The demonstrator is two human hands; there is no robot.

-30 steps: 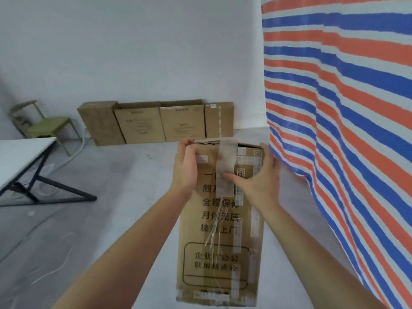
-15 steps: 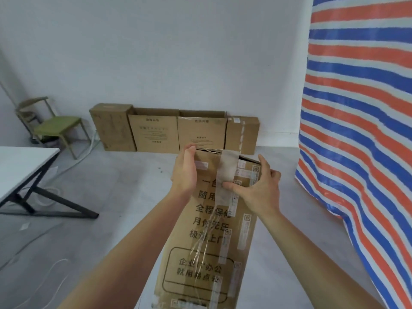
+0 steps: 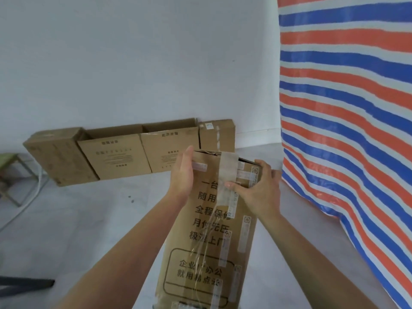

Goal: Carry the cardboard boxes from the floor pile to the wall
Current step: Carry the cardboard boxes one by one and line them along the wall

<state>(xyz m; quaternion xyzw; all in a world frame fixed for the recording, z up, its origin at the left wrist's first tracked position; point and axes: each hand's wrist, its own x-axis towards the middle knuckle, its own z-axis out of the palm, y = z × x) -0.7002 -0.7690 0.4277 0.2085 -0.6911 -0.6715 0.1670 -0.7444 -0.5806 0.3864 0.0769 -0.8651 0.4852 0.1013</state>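
From the head camera, a tall carried box (image 3: 211, 233) of brown cardboard fills the frame from the centre down to 6 o'clock. It is held off the floor (image 3: 78, 230) with its printed face toward the camera and its top leaning away. A pale strip of tape (image 3: 227, 175) runs over its top edge.

The left hand (image 3: 181, 172) lies at 9 o'clock of the box top. Its grip is spread flat, the fingers straight and pressed along the box's left side. The right hand (image 3: 260, 190) is at 3 o'clock of the box top. Its grip is clamped on the box, the thumb (image 3: 230, 185) on the front face beside the tape and the fingers curled over the upper right edge.

Beyond the box top, from 12 to 10 o'clock, a row of boxes (image 3: 113, 157) stands on the floor against the grey wall (image 3: 133, 63). There are four side by side, and the middle two have their tops unsealed. The carried box is well apart from that row.

A tarp (image 3: 345, 130) striped in red, blue and white hangs at 3 o'clock. Part of a green chair (image 3: 6, 157) shows at 9 o'clock.
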